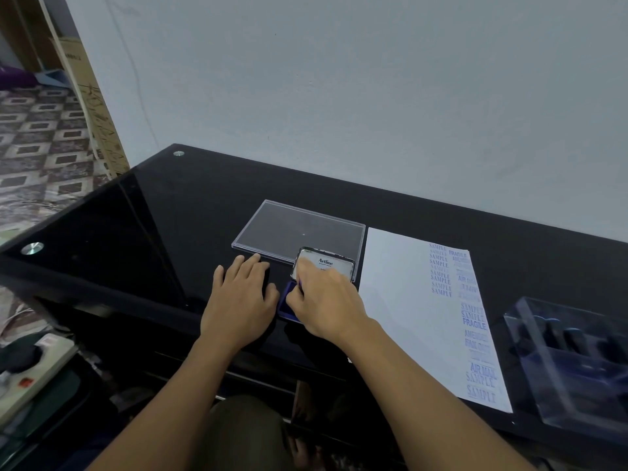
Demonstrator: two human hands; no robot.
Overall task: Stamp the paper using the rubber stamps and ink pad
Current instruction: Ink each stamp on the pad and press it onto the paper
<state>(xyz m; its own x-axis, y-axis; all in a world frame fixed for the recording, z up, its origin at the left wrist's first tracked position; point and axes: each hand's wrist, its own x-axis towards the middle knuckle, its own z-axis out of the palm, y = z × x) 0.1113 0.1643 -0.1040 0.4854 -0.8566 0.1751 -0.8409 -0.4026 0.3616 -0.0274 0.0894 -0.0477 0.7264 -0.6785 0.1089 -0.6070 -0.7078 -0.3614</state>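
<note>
An open ink pad (286, 303) with a blue inked surface lies on the black glass table (153, 232). Its white lid (331, 261), printed "Artline", stands tilted up behind it. My right hand (326, 300) is curled over the pad and pinches a small dark rubber stamp (300, 284), which is mostly hidden under the fingers. My left hand (239, 297) rests flat on the table just left of the pad, fingers straight. A white paper (401, 300) lies to the right, with several blue imprints such as SAMPLE, FRAGILE and AIR MAIL along its right side.
A clear plastic cover (289, 226) lies flat behind the ink pad. A clear plastic case (577, 368) holding dark stamps sits at the right, past the paper. A wall runs close behind the table. A power strip (30, 372) lies low at the left.
</note>
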